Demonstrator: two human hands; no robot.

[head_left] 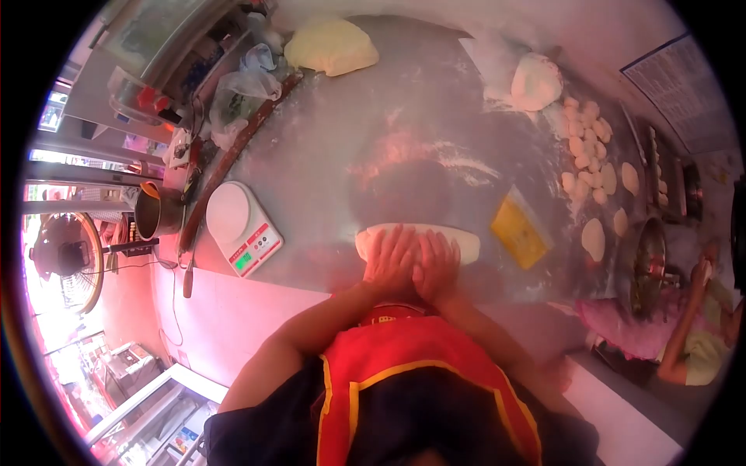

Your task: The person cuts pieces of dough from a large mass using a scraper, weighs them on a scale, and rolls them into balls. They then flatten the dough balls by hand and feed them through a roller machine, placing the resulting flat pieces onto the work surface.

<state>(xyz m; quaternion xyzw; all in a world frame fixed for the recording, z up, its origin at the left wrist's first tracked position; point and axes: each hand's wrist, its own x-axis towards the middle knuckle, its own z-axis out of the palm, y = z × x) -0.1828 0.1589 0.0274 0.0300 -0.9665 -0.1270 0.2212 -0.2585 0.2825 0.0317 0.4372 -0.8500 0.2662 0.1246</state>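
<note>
A long pale roll of dough (464, 246) lies crosswise on the table close to my body. My left hand (437, 264) presses flat on the middle of it, fingers stretched out over the top. Beside it, touching at the thumbs, my right hand (391, 260) rests on the dough's left part with its fingers also extended. Neither hand is wrapped round the dough. To the right of the roll is a clear bag with something yellow (519, 231) in it. A white digital scale (243, 227) with a lit green display stands to the left.
A large dough mound (332, 47) sits at the back left near plastic bags (237, 97) and a long wooden stick (233, 159). Several small dough pieces (587, 144) and a white floury mound (536, 81) lie right. Another person (695, 342) is beside a metal bowl (646, 268).
</note>
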